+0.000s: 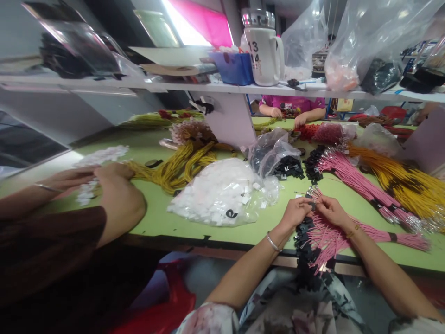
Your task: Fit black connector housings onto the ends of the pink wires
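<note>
My left hand (296, 212) pinches a small black connector (312, 205) above the table. Close against it on the right, my right hand (331, 211) has its fingers pressed together on a pink wire by the same connector. Loose pink wires (327, 236) fan out below both hands, and a bundle of them reaches right to a black band. Black connectors (303, 241) hang in a strip over the table's front edge, under my left hand. Past my hands lie more pink wires (361, 183) with silver ends.
A bag of white connectors (217, 192) lies left of my hands, yellow wires (181, 167) behind it. Black connectors (290, 167) spill from a clear bag. Co-workers' hands (114, 174) are at left and across the table. A shelf (194, 87) spans above, holding a mug (261, 55).
</note>
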### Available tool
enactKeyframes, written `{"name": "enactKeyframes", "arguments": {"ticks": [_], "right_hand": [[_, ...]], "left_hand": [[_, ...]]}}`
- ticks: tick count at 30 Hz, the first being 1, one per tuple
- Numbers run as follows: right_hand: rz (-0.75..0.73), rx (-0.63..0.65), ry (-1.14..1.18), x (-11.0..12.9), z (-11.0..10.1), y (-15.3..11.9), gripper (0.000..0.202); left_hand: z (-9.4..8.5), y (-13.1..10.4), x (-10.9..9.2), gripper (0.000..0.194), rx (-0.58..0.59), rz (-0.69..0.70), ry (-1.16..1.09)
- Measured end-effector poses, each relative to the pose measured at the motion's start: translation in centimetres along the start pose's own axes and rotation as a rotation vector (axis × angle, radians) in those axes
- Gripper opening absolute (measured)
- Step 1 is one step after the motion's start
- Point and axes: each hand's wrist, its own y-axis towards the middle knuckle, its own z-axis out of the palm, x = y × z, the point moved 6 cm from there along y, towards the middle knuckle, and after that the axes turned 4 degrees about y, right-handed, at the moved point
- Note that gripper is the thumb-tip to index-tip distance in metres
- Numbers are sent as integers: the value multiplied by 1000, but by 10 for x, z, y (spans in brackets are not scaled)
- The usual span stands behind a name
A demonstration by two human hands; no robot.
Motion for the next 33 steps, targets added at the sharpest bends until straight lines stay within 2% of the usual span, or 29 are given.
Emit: {"name": "enactKeyframes", "arguments": {"ticks": [2,4,7,10,12,15,17,21,24,26,28,30,33], "right_hand": [[7,-6,40,2,-1,0,30],[26,-72,152,4,-7,0,29],[80,-213,436,0,-17,0,27],[105,-205,656,-3,-14,1,23],[112,-166,711,-4,-10,1,25],[134,-155,698,-6,-6,2,31],[140,-150,659,-6,-4,2,36],[133,-165,612,-8,-2,2,38],[128,-189,626,-10,-2,3,37],[129,-187,637,-11,-2,4,37],[130,-174,641,-12,-1,5,37],[134,-167,636,-13,-1,5,38],[139,-168,620,-13,-2,4,39]], "left_hand": [[-1,-5,-1,19,16,19,40],[-1,-19,-4,22,64,95,151],[7,-57,-9,21,204,300,450],[16,-93,-14,17,364,529,613],[7,-96,-21,16,305,557,603],[-26,-66,-31,21,-21,494,638],[-42,-39,-35,19,-146,492,749],[-44,13,-35,32,-134,552,971],[-45,44,-41,40,-223,596,1043],[-46,64,-47,42,-270,572,1085],[-42,81,-51,41,-207,572,1142],[-36,87,-52,40,-109,581,1175],[-35,76,-48,42,-26,575,1184]]}}
